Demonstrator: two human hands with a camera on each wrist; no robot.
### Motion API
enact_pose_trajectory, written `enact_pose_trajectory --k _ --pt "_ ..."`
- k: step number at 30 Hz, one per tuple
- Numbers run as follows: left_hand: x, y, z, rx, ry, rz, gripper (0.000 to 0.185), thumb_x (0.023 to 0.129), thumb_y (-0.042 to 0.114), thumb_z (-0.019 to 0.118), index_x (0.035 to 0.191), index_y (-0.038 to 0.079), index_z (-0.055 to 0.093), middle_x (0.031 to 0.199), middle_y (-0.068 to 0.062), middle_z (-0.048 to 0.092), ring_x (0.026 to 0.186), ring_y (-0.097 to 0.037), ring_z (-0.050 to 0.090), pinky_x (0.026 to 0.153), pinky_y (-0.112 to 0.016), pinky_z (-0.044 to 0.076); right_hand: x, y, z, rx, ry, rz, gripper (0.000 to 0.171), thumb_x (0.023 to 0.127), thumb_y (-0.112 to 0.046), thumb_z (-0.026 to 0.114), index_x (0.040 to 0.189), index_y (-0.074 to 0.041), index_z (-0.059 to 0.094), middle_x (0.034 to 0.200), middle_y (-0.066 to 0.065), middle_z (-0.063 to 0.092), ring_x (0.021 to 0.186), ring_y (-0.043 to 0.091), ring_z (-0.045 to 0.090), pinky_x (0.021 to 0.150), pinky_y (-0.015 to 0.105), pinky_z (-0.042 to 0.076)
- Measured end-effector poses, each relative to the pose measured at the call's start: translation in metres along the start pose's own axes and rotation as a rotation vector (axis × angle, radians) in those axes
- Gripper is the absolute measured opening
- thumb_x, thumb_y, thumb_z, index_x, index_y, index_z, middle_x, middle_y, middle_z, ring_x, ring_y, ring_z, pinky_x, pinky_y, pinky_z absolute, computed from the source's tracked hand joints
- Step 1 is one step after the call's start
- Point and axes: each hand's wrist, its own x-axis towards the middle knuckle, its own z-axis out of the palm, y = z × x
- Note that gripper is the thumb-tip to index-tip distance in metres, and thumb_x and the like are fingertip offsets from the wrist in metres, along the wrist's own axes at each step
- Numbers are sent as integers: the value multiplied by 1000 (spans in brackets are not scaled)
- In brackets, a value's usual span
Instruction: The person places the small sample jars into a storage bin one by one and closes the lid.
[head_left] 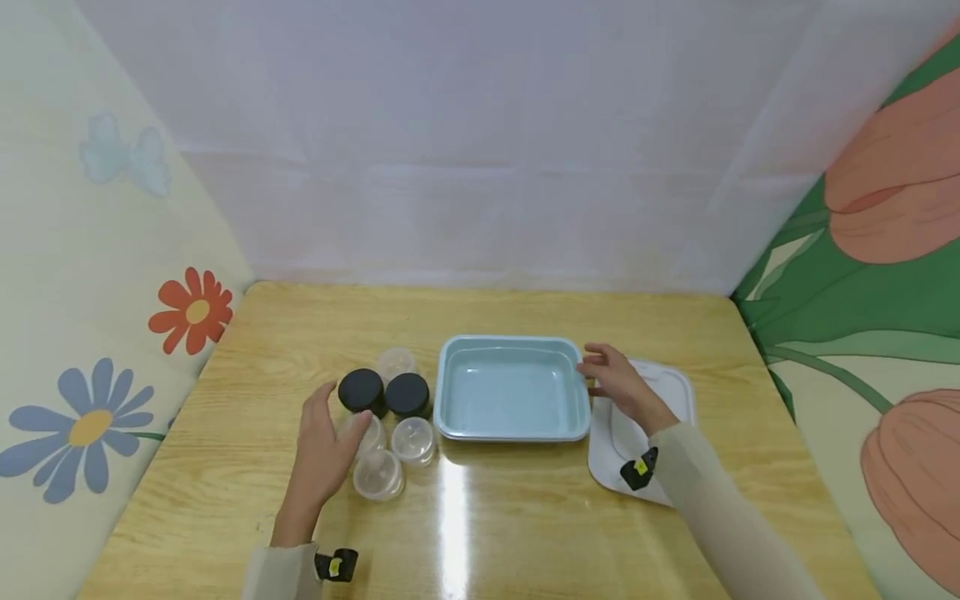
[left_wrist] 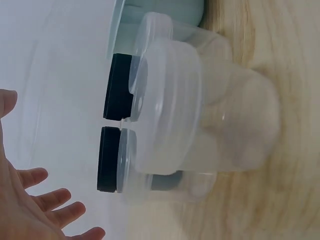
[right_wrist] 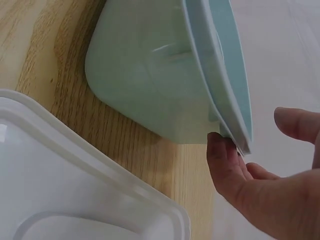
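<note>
- Fingers of the left hand (head_left: 321, 450), in the head view, stand well apart from the thumb, with a wide gap between and nothing in their hold
- Two black-lidded jars (head_left: 362, 390) stand just right of the left index fingertip; four clear jars (head_left: 378, 475) stand about them, one partly hidden by the left thumb, two to the right of that thumb, one beyond the black lids
- Right hand (head_left: 624, 390) has its fingertips at the right end of the blue tub (head_left: 512, 387), which lies just left of those fingers, between the two hands
- White lid (head_left: 671, 383) lies on the wooden table (head_left: 525, 533), partly below the right hand and wrist
- Left wrist view: the left fingers are loose and parted, near the black lids but apart from them, with the tub farther off past the jars
- Right wrist view: the right fingers, lightly bent, touch the tub under its rim; the thumb is apart from it, so they pinch nothing; the white lid lies below the fingers, apart from them
</note>
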Motion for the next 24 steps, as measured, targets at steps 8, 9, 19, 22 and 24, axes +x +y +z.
enact_pose_trajectory --k 8,9,19,22,24 --pt "-20 -6 5 -73 22 29 73 91 29 61 142 -8 24 144 -32 24 134 -47 24 105 -63 25 4 4 3 -5 26 13 54 99 -13 47 148 -3 26 141 22 39 125 34 46 99 43 47" --pt "-22 -7 7 -80 30 32 73 90 27 63 142 -8 24 143 -32 25 133 -47 25 104 -62 26 4 4 3 -1 27 11 54 99 -12 47 148 -2 27 140 23 39 125 34 46 98 43 47" --pt "-44 -11 28 -90 111 110 89 68 17 82 137 -8 31 137 -29 32 128 -42 30 101 -59 29 7 9 8 -18 53 -7 49 96 -4 49 143 0 34 133 24 45 113 30 53 94 43 49" --pt "-50 -14 34 -76 121 133 98 60 18 87 137 -7 32 139 -30 30 129 -44 28 99 -62 29 8 9 8 -28 55 -5 49 96 -4 49 142 0 34 132 23 46 112 30 53 94 44 49" --pt "-52 -18 38 -62 125 150 103 54 19 89 137 -7 33 140 -32 29 129 -47 27 98 -63 29 8 9 8 -28 54 -3 49 96 -4 49 142 0 34 132 23 46 112 30 53 94 44 48"
